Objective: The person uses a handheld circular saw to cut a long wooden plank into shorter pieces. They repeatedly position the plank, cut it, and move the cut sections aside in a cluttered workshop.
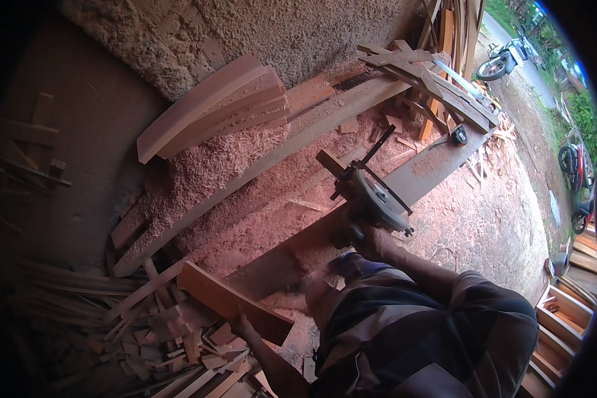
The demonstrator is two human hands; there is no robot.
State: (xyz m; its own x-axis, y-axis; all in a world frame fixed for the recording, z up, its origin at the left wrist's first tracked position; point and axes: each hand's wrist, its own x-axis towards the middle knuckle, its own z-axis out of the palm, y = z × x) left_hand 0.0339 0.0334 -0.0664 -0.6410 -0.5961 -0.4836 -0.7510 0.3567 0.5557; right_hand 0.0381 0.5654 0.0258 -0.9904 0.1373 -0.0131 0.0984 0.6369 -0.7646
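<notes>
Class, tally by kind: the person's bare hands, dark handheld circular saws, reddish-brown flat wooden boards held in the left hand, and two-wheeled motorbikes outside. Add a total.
Bare hands, left hand and right hand: 2
Dark handheld circular saw: 1
Reddish-brown flat wooden board in the left hand: 1
Motorbikes, a pale-and-dark motorbike and a red-and-dark motorbike: 2
Total: 6
</notes>
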